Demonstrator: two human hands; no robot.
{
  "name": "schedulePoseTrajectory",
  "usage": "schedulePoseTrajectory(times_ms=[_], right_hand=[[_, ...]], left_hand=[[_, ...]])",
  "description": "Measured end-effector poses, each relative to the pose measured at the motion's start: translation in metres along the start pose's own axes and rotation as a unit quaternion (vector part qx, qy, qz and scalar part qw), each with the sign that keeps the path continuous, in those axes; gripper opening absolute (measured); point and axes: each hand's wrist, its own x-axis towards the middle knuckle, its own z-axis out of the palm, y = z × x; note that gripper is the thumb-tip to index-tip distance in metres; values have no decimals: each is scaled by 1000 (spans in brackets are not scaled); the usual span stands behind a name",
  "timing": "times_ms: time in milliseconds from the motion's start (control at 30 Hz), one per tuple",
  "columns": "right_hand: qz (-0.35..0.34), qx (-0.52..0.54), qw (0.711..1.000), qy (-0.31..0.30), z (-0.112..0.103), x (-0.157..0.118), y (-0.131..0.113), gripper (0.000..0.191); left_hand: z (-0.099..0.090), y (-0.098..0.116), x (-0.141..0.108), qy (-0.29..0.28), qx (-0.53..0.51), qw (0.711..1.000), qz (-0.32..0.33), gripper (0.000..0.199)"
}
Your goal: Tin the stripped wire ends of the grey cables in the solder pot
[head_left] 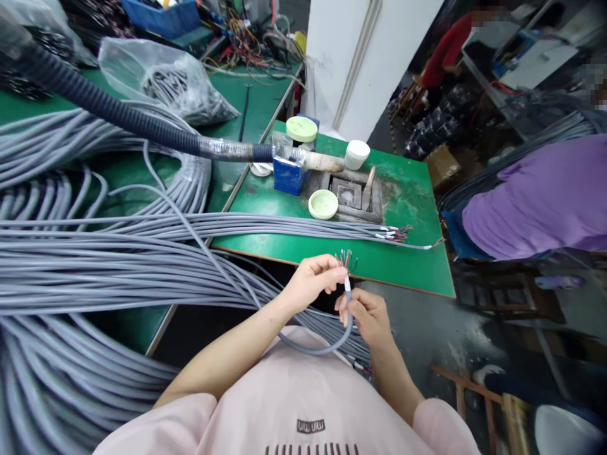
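Observation:
Between my hands is one grey cable (327,349), bent in a curve in front of my chest, with a white band (348,284) near its end. Thin coloured wires (347,258) fan out from that end. My left hand (315,278) pinches at the base of these wires, thumb against fingers. Just below the band, my right hand (367,313) is closed round the grey cable. Beyond them, a bundle of grey cables (284,226) lies across the green table, its stripped ends (396,234) showing dark and red wires.
Coiled grey cables (95,272) fill the left side. A black corrugated hose (118,120) reaches over the table to a square soldering pot (349,194). Nearby stand a pale green dish (323,205), a blue box (288,175) and a white jar (357,154). A person in purple (545,196) sits at right.

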Motion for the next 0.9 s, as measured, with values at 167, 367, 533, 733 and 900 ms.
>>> schedulePoseTrajectory(times_ms=[167,367,533,733,900], right_hand=[[7,37,999,3,1,0,5,24],[7,37,999,1,2,0,5,24],[8,40,999,1,2,0,7,24],[18,46,999,-3,3,1,7,24],[9,55,998,-4,4,2,7,25]], left_hand=[[-3,6,0,32,-43,999,6,34],[-2,4,2,52,-50,997,13,31],[-1,2,3,66,-60,996,18,30],[0,3,4,76,-84,994,-4,31],[0,3,3,79,-102,992,-14,30]])
